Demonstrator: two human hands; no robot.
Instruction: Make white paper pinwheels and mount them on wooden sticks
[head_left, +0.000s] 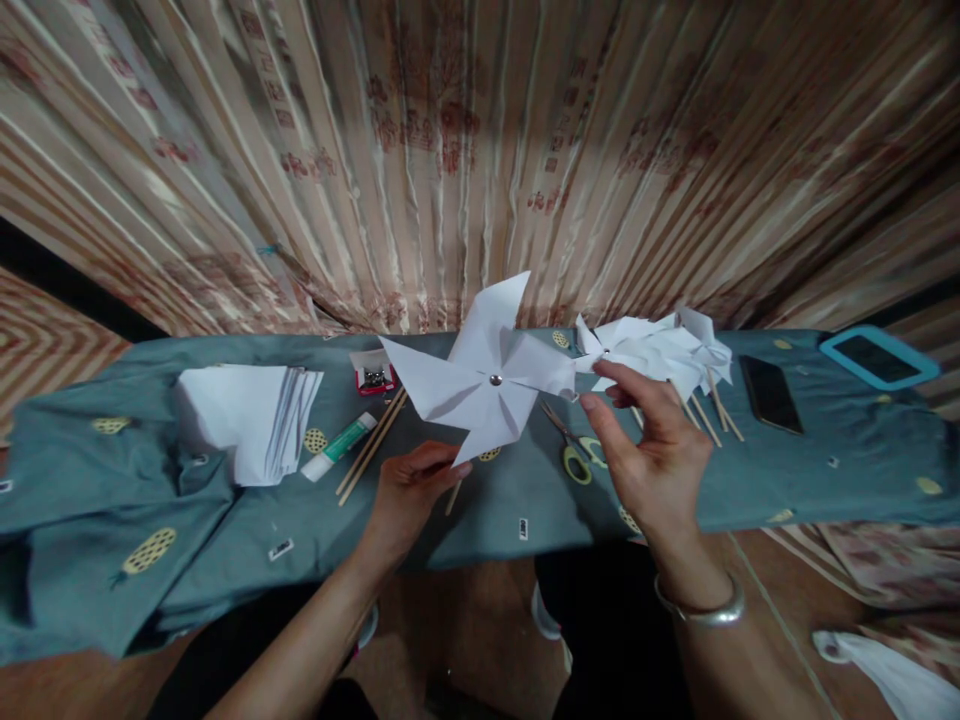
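A white paper pinwheel (474,392) with a silver pin at its centre is held up over the table. My left hand (409,490) is closed around its stick below the blades, and a short end of the stick (453,498) shows under the fingers. My right hand (660,450) is beside the right-hand blade, thumb and forefinger apart; whether a fingertip touches the paper I cannot tell. Behind that hand lie several finished white pinwheels (652,345) with their wooden sticks. Scissors (576,462) with yellow-green handles rest just below the held pinwheel.
On the teal cloth (480,540), a stack of folded white paper (247,420), a glue stick (341,447), loose wooden sticks (371,450) and a red box of pins (373,374) lie leftward. A black phone (771,393) and a blue-framed device (879,357) lie right. A patterned curtain (450,150) hangs behind.
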